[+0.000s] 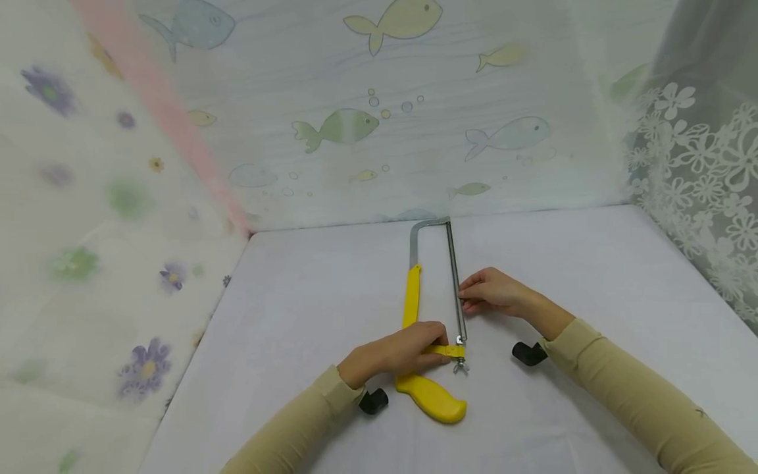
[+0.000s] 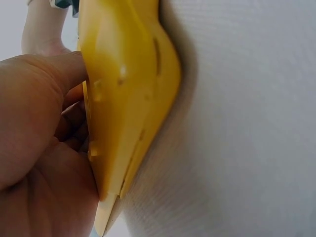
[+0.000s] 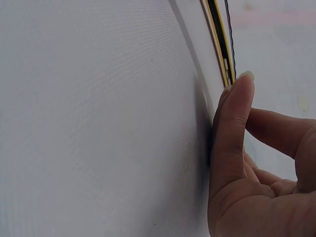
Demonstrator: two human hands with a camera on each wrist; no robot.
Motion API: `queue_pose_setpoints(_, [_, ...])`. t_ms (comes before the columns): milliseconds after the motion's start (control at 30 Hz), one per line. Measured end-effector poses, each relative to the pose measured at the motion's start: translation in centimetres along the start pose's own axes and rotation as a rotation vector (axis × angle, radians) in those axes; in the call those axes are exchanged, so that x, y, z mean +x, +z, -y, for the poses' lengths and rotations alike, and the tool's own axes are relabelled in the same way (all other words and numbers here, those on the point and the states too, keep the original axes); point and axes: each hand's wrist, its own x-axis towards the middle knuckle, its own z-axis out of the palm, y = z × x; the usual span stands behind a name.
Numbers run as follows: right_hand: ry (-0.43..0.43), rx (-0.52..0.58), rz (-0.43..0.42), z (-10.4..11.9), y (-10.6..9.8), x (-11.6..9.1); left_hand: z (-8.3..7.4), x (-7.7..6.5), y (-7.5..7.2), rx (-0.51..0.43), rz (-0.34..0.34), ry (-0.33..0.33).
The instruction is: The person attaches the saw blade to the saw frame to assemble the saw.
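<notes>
A hacksaw (image 1: 411,299) lies on the white-covered table, its yellow handle (image 1: 435,398) toward me and its grey metal bow at the far end. Across the yellow frame just above the handle, my left hand (image 1: 408,347) grips it, fingers curled near the short yellow arm with the wing nut (image 1: 460,367). Up close in the left wrist view, the thumb presses against the yellow frame (image 2: 128,94). On the other side, my right hand (image 1: 494,291) pinches the thin blade (image 1: 454,270) around its middle. The serrated edge runs down to those fingertips in the right wrist view.
White cloth covers the table (image 1: 308,283). A fish-patterned curtain (image 1: 266,118) hangs along its far edge, with flowered fabric (image 1: 106,263) at the left and lace (image 1: 699,171) at the right. Black wrist-camera pieces (image 1: 374,401) sit under both cuffs.
</notes>
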Motion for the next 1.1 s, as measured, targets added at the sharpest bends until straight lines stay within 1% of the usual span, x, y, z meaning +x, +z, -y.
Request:
queue_pose_setpoints(300, [-0.011,-0.001,0.013,0.16,0.23,0.10,0.16,0.12,0.07,0.009,-0.010,0.018])
queue_pose_setpoints(800, [-0.041,-0.029,0.044,-0.09,0.21,0.19,0.43,0.13,0.27,-0.003,-0.003,0.011])
queue_pose_setpoints(1033, [-0.086,-0.080,0.040,-0.35,0.00,0.28,0.16,-0.03,0.05,-0.012,0.001,0.005])
queue_pose_setpoints(1100, [-0.105,-0.111,0.031,-0.43,0.01,0.24,0.18,0.00,0.08,-0.015,0.001,0.005])
